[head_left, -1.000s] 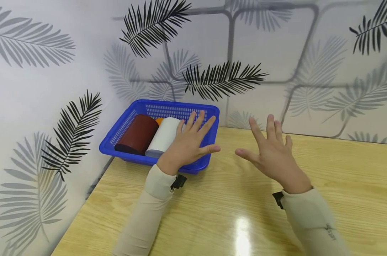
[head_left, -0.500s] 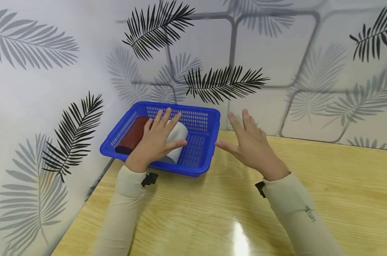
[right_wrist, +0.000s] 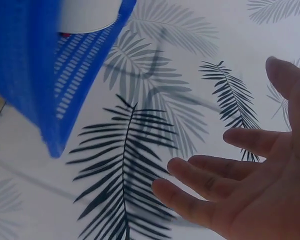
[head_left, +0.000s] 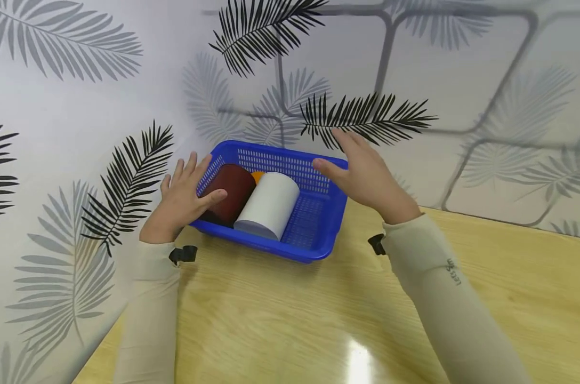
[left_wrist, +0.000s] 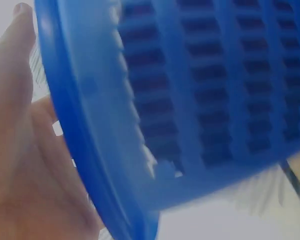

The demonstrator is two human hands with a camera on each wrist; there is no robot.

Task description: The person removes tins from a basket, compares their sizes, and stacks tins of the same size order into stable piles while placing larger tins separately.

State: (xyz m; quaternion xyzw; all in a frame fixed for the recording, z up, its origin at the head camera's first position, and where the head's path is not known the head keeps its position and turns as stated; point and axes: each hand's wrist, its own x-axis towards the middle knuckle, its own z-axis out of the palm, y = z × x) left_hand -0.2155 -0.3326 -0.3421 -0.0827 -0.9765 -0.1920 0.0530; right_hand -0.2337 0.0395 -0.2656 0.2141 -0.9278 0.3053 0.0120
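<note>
A blue plastic basket [head_left: 338, 213] with slotted walls stands on the table at the back left. Inside lie a dark brown cylinder [head_left: 231, 192] and a white cylinder [head_left: 269, 205] side by side, with a bit of something orange [head_left: 257, 176] showing behind them. My left hand [head_left: 177, 200] is over the basket's left end, fingers spread; in the left wrist view it is close beside the rim [left_wrist: 65, 110]. My right hand [head_left: 367, 173], fingers extended and thumb apart, is at the basket's right end. The right wrist view shows this hand [right_wrist: 250, 185] apart from the basket, holding nothing.
The light wood table [head_left: 271, 309] spreads in front of the basket and to the right. A wall with leaf-patterned covering [head_left: 347, 64] rises behind the basket, and another patterned wall [head_left: 55, 160] borders the table on the left.
My left hand has moved left from over the white cylinder to the basket's left end. My right hand has moved left and up to its right end. The head view has shifted slightly.
</note>
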